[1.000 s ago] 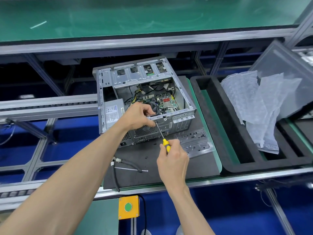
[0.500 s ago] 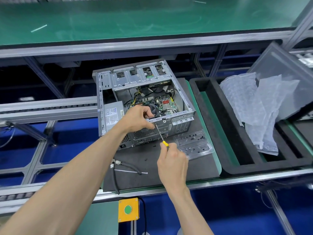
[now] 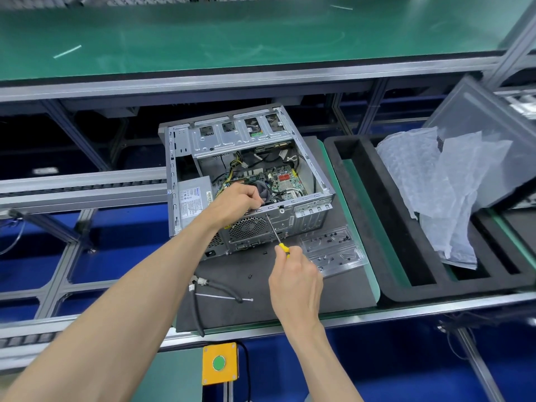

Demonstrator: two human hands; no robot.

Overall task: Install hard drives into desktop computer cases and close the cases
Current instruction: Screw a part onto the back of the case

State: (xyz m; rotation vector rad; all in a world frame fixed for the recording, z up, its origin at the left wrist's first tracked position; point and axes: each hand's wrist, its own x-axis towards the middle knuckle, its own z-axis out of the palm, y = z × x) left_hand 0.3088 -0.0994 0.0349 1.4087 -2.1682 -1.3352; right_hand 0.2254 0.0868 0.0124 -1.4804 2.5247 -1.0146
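Nearest, at the bench's front edge: a yellow box with a green button. Just beyond, on the dark mat: a black cable with a metal-tipped end, a thin rod, a couple of loose screws.

Right hand: fingers curled tight round the yellow handle of a screwdriver, only the handle's top showing above the fist. Shaft slanting up and to the left, tip set against the rear panel of the computer case, near its top edge above the fan grille. How exactly the thumb lies on the handle: cannot tell.

To the right of that hand, flat on the mat: a clear plastic tray with small black screws in its pockets.

Left hand: reaching over the case's rear top edge, fingers bent down and closed on the rim by the cooling fan; fingertips hidden inside, so no telling whether anything small sits pinched there.

Case lying on its side, open side up, on the mat's far half: circuit board, wires, power supply at the left, drive bays at the far end. No side cover on it. Hard drive not to be made out.

Further right: black foam tray holding crumpled bubble wrap under a clear lid. Farthest: a green shelf.
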